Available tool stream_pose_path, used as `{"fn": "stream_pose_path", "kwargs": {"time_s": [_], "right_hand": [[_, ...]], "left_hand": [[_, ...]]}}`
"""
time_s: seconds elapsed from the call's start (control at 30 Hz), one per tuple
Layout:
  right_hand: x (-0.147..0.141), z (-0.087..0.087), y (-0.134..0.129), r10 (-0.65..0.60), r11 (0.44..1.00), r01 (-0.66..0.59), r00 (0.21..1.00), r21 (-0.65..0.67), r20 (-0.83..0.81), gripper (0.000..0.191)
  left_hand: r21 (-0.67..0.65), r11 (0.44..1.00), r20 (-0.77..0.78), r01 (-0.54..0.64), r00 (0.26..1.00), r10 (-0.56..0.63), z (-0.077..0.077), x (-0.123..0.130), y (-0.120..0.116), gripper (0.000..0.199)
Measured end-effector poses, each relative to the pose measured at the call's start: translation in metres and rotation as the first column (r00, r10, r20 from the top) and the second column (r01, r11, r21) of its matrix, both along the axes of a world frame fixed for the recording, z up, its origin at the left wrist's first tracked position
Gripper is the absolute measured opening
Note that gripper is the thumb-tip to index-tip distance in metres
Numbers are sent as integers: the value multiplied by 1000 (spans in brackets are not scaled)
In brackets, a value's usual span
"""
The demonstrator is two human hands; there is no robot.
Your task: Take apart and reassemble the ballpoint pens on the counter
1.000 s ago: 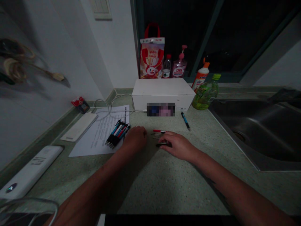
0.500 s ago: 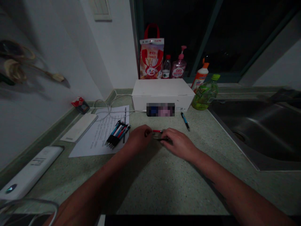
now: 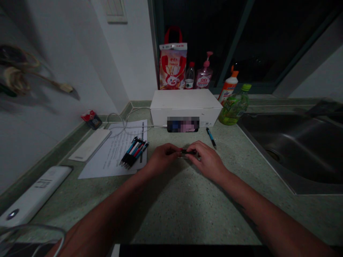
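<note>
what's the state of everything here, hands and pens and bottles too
left hand, pinching one end of the black pen
right hand, pinching the other end
black pen, held level between both hands, off the counter
bundle of pens, lying on the printed sheet
printed sheet, flat on the counter
blue pen, lying loose on the counter
white box, shut
pump bottle, upright
green bottle, capped

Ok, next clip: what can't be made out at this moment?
Head view only:
Dark pen piece between the left hand and right hand: fingers cover much of it, hiding its length and ends.
Pale bits under the hands: too small and dim to name.
Sheet of paper: print too small to read.
White box: front patch pixelated.
</note>
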State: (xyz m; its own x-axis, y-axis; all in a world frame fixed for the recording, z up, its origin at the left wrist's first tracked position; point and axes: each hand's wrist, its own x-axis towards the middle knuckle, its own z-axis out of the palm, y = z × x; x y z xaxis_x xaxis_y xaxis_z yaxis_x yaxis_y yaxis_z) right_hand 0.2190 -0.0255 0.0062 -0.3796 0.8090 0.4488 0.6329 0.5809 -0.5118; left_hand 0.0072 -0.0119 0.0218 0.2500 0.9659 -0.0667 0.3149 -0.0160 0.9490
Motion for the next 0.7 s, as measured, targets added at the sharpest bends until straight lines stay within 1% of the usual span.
{"fn": "stream_pose_path", "kwargs": {"time_s": [0.17,0.3,0.47,0.57,0.7], "right_hand": [[0,2,-1,22,1000,-22,1000,-9,-7,4],[0,4,-2,20,999,-20,1000,-29,-18,4],[-1,3,-2,7,999,-8,999,-37,-35,4],[-1,2,-1,-23,997,21,999,-77,-31,6],[-2,-1,-1,-34,989,25,998,-145,-56,12]], "left_hand": [[29,999,-13,-13,1000,13,3,1,-1,4],[19,1000,-26,-18,999,19,2,2,-1,5],[-11,1000,36,-10,999,11,1,2,-3,4],[11,1000,69,0,998,-1,-2,3,-3,3],[50,999,53,-5,999,2,-7,4,-4,3]]}}
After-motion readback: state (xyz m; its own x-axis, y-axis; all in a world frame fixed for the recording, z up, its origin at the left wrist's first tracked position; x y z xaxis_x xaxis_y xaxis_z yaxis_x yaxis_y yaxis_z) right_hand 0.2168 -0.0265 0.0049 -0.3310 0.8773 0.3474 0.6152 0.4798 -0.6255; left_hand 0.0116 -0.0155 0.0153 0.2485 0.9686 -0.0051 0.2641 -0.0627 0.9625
